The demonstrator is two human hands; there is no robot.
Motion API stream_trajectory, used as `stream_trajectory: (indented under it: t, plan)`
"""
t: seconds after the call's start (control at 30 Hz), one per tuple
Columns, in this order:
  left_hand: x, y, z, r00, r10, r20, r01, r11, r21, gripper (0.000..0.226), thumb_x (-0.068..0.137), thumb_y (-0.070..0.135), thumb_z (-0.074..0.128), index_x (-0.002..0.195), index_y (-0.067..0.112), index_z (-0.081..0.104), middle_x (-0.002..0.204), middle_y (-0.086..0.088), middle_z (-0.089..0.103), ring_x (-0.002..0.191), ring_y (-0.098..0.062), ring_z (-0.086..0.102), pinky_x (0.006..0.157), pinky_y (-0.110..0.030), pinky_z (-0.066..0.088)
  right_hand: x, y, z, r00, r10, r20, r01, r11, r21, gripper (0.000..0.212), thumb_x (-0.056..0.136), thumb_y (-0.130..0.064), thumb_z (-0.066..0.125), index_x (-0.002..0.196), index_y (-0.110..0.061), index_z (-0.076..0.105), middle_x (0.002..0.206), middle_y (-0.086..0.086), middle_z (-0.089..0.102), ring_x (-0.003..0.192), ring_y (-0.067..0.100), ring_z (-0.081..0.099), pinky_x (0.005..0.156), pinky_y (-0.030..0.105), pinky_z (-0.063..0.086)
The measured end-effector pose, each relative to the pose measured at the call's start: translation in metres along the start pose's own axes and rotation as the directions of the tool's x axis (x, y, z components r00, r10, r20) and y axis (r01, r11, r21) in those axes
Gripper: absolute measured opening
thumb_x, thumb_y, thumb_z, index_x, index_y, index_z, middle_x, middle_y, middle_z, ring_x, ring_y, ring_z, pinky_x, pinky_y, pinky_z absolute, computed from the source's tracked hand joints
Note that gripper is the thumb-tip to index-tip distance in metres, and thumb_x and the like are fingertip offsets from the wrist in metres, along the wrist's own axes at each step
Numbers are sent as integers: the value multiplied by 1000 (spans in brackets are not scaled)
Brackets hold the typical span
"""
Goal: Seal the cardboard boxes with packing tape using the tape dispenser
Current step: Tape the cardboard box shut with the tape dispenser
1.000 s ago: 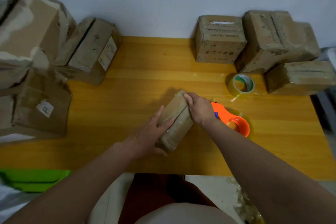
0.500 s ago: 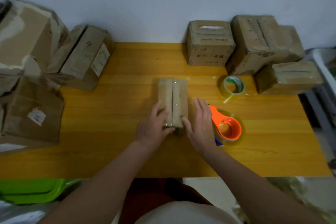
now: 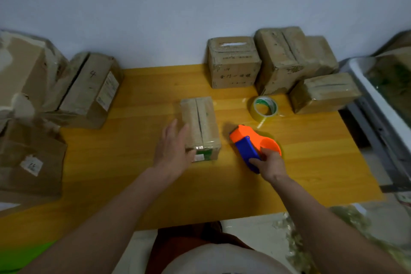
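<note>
Yellow worktop [image 3: 138, 162] with small box [image 3: 200, 124] centred, seam untaped, left hand [image 3: 172, 148] flat against its side, right hand [image 3: 270, 162] gripping tape dispenser [image 3: 251, 143] just beside; sealing apparently about to start.

Left hand [image 3: 172, 151] flat with straight fingers; right hand [image 3: 270, 165] curled in a grip.

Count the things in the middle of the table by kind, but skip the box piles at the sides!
Small cardboard box: 1
Orange-and-blue tape dispenser: 1
Loose roll of clear tape: 1
Total: 3
</note>
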State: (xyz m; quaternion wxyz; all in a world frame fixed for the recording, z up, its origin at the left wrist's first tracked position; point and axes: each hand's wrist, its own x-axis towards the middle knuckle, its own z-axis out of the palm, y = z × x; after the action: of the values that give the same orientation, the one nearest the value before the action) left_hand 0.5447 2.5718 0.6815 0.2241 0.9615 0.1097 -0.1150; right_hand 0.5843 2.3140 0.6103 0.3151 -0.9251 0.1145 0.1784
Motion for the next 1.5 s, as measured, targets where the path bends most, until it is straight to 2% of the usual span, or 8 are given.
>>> stream_trajectory:
  t: [0.1, 0.2, 0.3, 0.43, 0.57, 0.87, 1.1, 1.5]
  plan:
    - [7, 24, -13, 992, 87, -88, -91, 995, -43, 62, 96, 15, 54, 151, 18, 27, 159, -2, 17, 145, -21, 13, 117, -35, 18, -11, 1, -25, 984, -151, 99, 116, 947, 300, 14, 80, -2, 72, 78, -3, 59, 69, 10, 49, 67, 19, 43, 58, 31, 32]
    - [20, 51, -26, 996, 91, 24, -85, 976, -203, 59, 98, 7, 46, 152, 15, 24, 158, -5, 23, 143, -21, 24, 114, -32, 24, -26, -11, -49, 920, -332, 206, 199, 852, 485, 21, 79, 9, 68, 100, 10, 66, 89, 14, 66, 70, 6, 61, 65, 17, 49]
    - [25, 67, -38, 976, 112, 187, -13, 885, -465, 53, 100, 3, 43, 150, 15, 31, 154, -7, 33, 122, -15, 49, 94, -23, 39, -34, -20, -70, 838, -449, 310, 262, 830, 492, 24, 80, 6, 68, 104, 7, 67, 99, 18, 70, 88, 16, 68, 79, 27, 56]
    - [17, 72, -47, 945, 173, 278, 26, 806, -592, 33, 99, 1, 43, 127, 6, 60, 133, -10, 58, 122, -20, 54, 102, -29, 41, -43, -27, -87, 776, -483, 406, 254, 828, 500, 20, 82, 3, 68, 101, 0, 69, 98, 10, 73, 92, 20, 69, 77, 26, 53]
    - [8, 60, -47, 939, 160, 306, 112, 696, -709, 29, 98, -1, 42, 116, -1, 65, 116, -17, 67, 96, -20, 66, 76, -19, 55, -48, -34, -97, 778, -423, 465, 189, 863, 468, 23, 81, 1, 69, 104, 1, 70, 102, 13, 73, 96, 25, 70, 79, 29, 55]
    - [-10, 24, -28, 880, 82, 468, 423, 312, -851, 26, 94, 14, 59, 116, 1, 61, 107, -13, 71, 93, -23, 70, 80, -34, 57, -64, -60, -84, 784, -302, 543, 77, 914, 398, 46, 68, -38, 76, 95, -1, 70, 85, 10, 73, 75, 19, 67, 67, 26, 51]
    - [-30, 15, -13, 933, -140, 333, 360, 292, -886, 4, 92, -2, 59, 94, 0, 61, 62, -3, 68, 48, -7, 65, 50, -18, 54, -69, -79, -87, 724, -286, 628, 201, 958, 204, 26, 79, -29, 77, 90, -9, 65, 78, -2, 70, 70, 11, 67, 61, 21, 49]
    - [-41, -14, 18, 879, -453, 151, 310, 301, -902, 8, 90, 11, 66, 96, 12, 71, 87, -1, 71, 74, -10, 68, 56, -12, 49, -61, -89, -103, 733, -183, 655, 337, 934, -117, 28, 74, -42, 78, 88, -22, 64, 80, -7, 68, 74, 7, 66, 63, 21, 47]
